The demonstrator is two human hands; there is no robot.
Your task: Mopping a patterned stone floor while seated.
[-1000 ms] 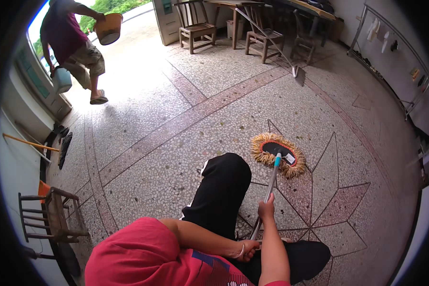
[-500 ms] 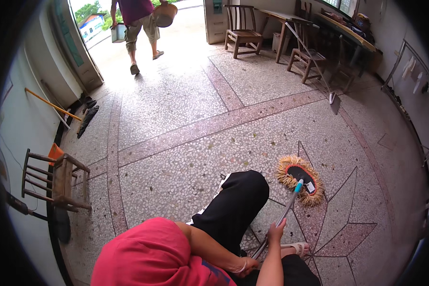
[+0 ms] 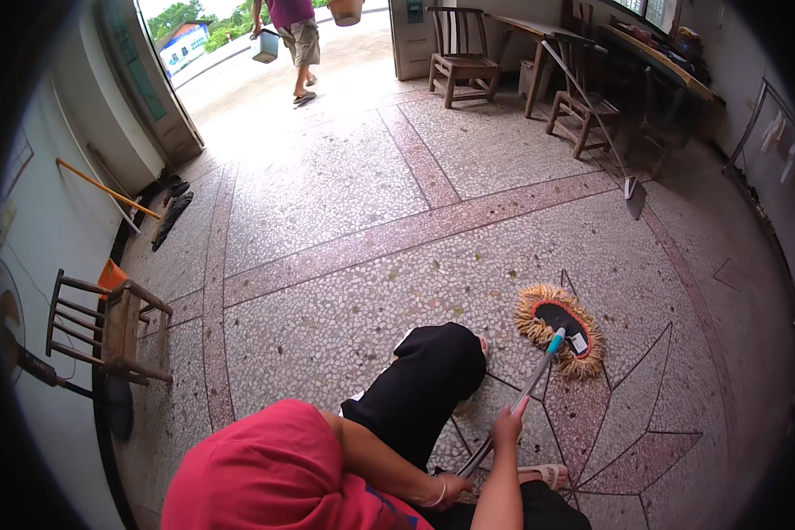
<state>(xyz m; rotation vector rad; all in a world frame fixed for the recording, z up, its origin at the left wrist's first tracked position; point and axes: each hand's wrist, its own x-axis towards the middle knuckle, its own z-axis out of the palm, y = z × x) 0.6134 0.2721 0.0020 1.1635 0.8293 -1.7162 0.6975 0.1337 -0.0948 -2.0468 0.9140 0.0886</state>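
Note:
A mop point(image 3: 526, 389) with a grey pole, a turquoise joint and an oval head fringed in tan strands point(image 3: 556, 329) lies against the floor ahead and to the right. My right hand point(image 3: 506, 427) is wrapped round the pole partway down, near a pink section. Closer to my body, my left hand point(image 3: 450, 490), with a bracelet at its wrist, closes round the upper pole; my right forearm and clothing partly hide that end. The fringe is spread flat on the speckled stone floor point(image 3: 344, 230).
A wooden chair point(image 3: 124, 331) stands at left, with brooms point(image 3: 106, 187) leaning by the wall. Further chairs point(image 3: 464, 62) and a table point(image 3: 539, 28) line the back right, near a long-handled dustpan point(image 3: 634, 196). A person point(image 3: 299, 44) carrying buckets is outside the open doorway.
The person with the buckets has walked further out and to the right. My knee has shifted slightly left. Both hands keep their hold, and the mop head has barely moved on the floor.

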